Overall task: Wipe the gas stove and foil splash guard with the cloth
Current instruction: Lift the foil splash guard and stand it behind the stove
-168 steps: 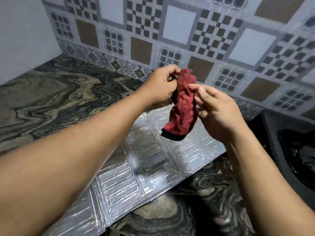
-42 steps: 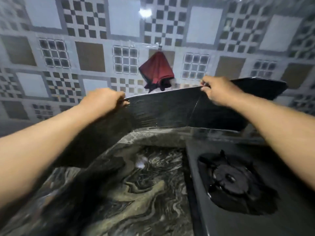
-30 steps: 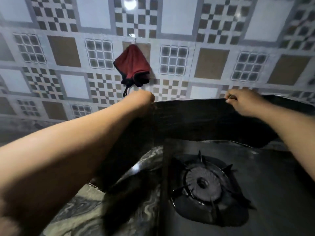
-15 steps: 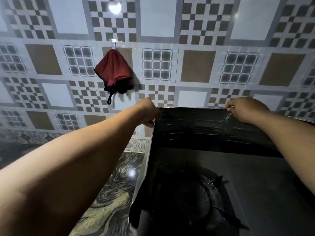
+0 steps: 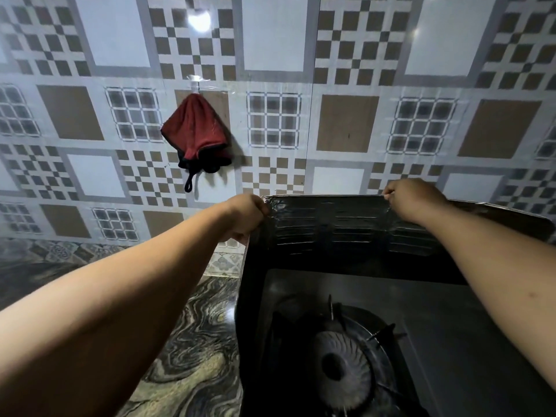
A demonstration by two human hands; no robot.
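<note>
Behind the gas stove (image 5: 451,341), both hands, left (image 5: 246,215) and right (image 5: 412,200), gripping the upright foil splash guard (image 5: 331,230).

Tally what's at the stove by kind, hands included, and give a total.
Hands: 2, left hand and right hand
Foil splash guard: 1
Red cloth: 1
Gas stove: 1
Burner in view: 1
Total: 6

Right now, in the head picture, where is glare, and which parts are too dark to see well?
Head view: a bright lamp glare sits on the glossy wall tiles; the foil splash guard and gas stove lie in deep shadow, only the burner showing grey; the red cloth is well lit; wide-angle distortion bends the tile lines near the edges.
</note>
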